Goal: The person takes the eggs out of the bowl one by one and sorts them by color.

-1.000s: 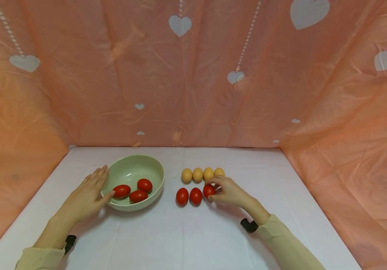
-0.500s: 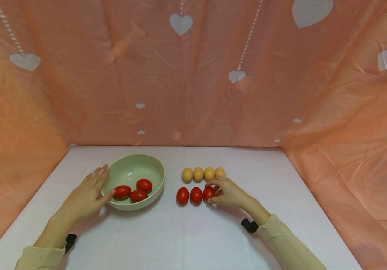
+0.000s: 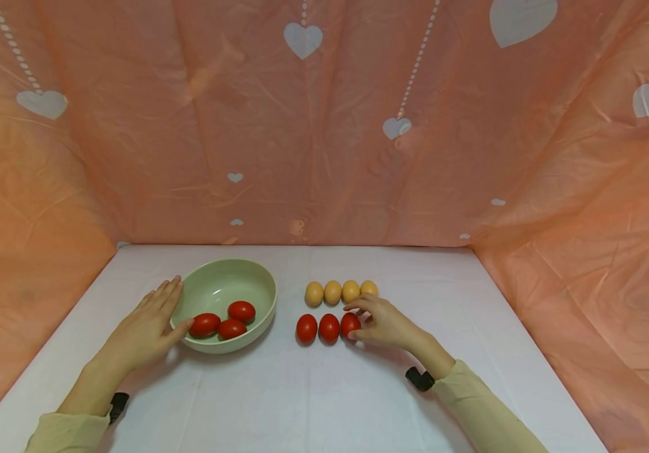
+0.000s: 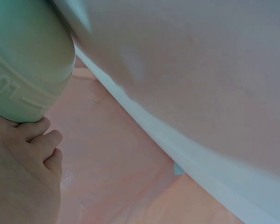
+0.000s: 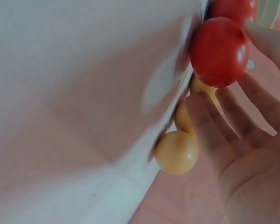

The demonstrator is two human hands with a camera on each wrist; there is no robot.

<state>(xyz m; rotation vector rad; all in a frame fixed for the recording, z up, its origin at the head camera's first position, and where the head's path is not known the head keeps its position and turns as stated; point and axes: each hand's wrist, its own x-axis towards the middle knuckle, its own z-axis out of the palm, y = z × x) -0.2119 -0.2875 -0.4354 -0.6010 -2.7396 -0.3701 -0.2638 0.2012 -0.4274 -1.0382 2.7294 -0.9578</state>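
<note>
My right hand [image 3: 381,322] on a red tomato [image 3: 349,324]; my left [image 3: 141,332] at a green bowl [image 3: 213,286].
My right fingers pinch the tabletop [image 3: 270,396] row's rightmost tomato, yellow eggs [image 3: 332,293] just behind; my left fingers lie straight against the bowl's rim. Raised lettering [image 4: 9,86] marks its wall, cut off, unreadable whole. Room lies between bowl and row; a curtain [image 3: 347,207] bounds the far edge.

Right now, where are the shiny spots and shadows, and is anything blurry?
Head view: a small pale glint inside the green bowl, a soft shadow below the right hand. Right wrist view: white shine on the nearest red oval piece, a broad shadow across the white cloth. Left wrist view: dim, with the cloth looking hazy and blurred.
</note>
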